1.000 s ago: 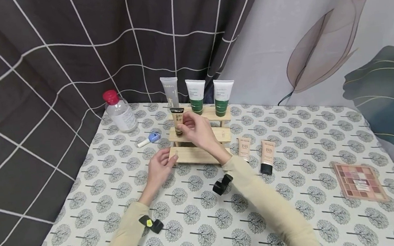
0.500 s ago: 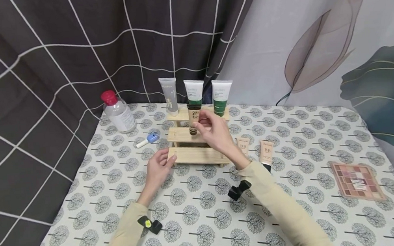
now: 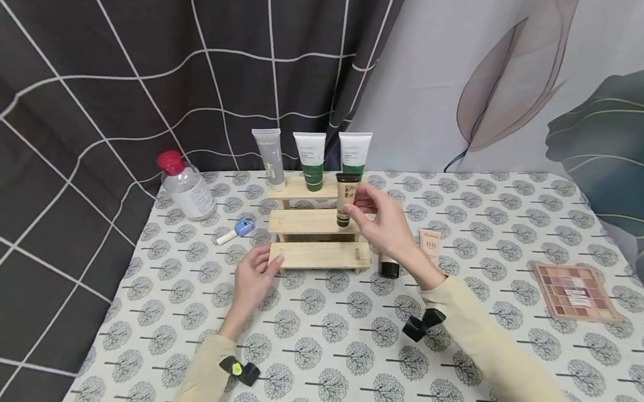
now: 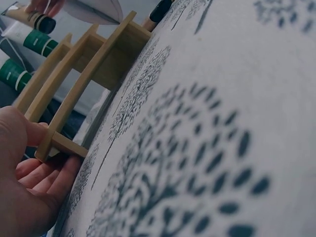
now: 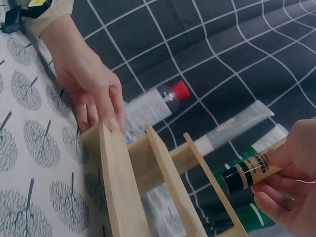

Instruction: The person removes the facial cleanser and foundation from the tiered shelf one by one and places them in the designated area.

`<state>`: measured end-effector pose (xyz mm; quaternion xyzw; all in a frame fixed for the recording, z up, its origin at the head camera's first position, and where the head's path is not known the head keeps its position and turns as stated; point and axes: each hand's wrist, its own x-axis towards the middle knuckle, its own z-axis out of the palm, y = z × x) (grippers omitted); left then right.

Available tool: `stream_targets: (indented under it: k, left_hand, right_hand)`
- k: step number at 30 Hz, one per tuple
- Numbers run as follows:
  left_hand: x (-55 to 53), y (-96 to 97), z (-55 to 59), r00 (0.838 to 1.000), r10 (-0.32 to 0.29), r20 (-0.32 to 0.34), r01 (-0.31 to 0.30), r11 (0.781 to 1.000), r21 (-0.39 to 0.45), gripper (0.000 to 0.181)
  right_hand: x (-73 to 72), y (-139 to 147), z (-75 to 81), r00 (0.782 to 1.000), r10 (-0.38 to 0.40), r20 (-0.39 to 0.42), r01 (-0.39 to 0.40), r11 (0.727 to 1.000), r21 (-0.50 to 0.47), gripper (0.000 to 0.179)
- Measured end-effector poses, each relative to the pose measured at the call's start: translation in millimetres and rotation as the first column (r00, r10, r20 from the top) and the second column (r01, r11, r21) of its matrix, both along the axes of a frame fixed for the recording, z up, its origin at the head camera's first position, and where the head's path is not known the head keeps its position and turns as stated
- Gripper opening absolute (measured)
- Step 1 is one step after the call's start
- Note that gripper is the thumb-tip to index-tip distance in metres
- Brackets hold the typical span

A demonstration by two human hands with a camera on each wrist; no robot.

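Observation:
A three-step wooden display rack (image 3: 318, 254) stands on the patterned cloth. My left hand (image 3: 252, 279) grips the left end of its lowest step, thumb on top and fingers beneath in the left wrist view. Over the right end of the middle step, my right hand (image 3: 385, 221) pinches a small beige tube with a black cap (image 3: 348, 200), held upright with the cap downward. Along the top step stand a grey tube (image 3: 271, 160) and two white-and-green tubes, one in the middle (image 3: 312, 160) and one at the right (image 3: 355, 149), partly behind the held tube.
Left of the rack are a clear bottle with a red cap (image 3: 188, 188) and a blue nail polish bottle (image 3: 243, 227). Two BB cream tubes lie at the right, one (image 3: 431, 242) partly covered by my right arm. An eyeshadow palette (image 3: 575, 293) lies farther right.
My right hand has carried the small beige tube rightward from the left end of the middle step to its right end. The left hand keeps its grip on the rack.

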<state>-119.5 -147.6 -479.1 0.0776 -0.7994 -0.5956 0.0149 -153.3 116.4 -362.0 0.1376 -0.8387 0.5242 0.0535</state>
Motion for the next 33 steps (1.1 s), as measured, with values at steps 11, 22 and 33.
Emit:
stream_targets:
  k: [11, 22, 33]
  left_hand:
    - [-2.8, -2.5, 0.5, 1.0, 0.005, -0.014, -0.005, 1.0, 0.013, 0.045]
    - [0.7, -0.6, -1.0, 1.0, -0.008, -0.029, 0.008, 1.0, 0.02, 0.043]
    - [-0.8, 0.0, -3.3, 0.998, -0.009, -0.063, 0.009, 1.0, 0.004, 0.042]
  right_hand:
    - [13.8, 43, -4.9, 0.995, -0.087, 0.05, 0.084, 0.995, 0.051, 0.029]
    - [33.4, 99, -15.3, 0.978, -0.199, 0.066, 0.189, 0.973, 0.135, 0.031]
    - [48.5, 147, -31.4, 0.944, -0.317, 0.09, 0.292, 0.931, 0.219, 0.037]
